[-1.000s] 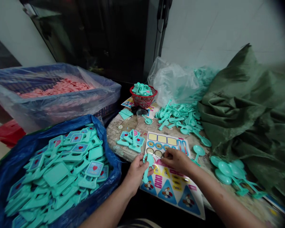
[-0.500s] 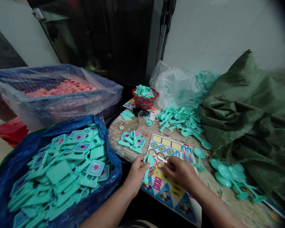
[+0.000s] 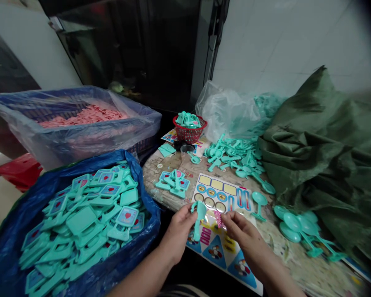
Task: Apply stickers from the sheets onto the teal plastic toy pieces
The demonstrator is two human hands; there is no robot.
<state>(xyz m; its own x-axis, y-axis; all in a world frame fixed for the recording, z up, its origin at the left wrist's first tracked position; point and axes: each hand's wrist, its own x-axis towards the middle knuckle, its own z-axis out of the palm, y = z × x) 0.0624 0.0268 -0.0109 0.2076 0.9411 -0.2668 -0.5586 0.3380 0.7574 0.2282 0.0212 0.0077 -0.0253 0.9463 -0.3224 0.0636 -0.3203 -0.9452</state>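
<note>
My left hand [image 3: 181, 231] pinches a teal plastic toy piece [image 3: 200, 211] with a round head and a short handle. Between thumb and finger of my right hand [image 3: 243, 231] is a small pink sticker [image 3: 218, 218], held just right of the toy piece. Both hands are over a printed sticker sheet [image 3: 216, 184] with yellow rectangles, round labels and blue triangles. Beyond my left hand, several teal pieces with heart labels [image 3: 174, 183] lie together, a round-headed one with a pink sticker on top.
A blue-lined bag [image 3: 151, 214] of teal pieces stands at left, behind it a plastic-covered crate [image 3: 136, 119] of pink pieces. Loose teal pieces [image 3: 235, 152], a red basket [image 3: 188, 134], teal spoons [image 3: 297, 227] and green cloth [image 3: 321, 136] occupy the table's back and right.
My right hand has lifted away from the sheet's round labels, and the pink sticker now shows in its fingers. My left hand has shifted slightly right with the toy piece.
</note>
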